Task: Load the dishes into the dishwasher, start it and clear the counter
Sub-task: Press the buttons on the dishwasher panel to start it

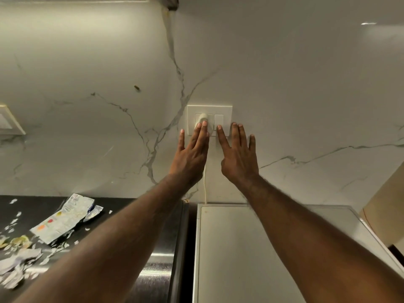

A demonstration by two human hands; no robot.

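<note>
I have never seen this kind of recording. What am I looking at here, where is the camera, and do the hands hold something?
There is no machine: a person wears one camera on the head, looking forward and down, so you see their own two arms. The left hand lays straight fingers on a white plug in the wall socket plate; the right hand reaches a switch beside it. Neither hand holds anything. A cord hangs down toward a white appliance top. On the dark counter at left lie a torn wrapper and paper scraps.
</note>
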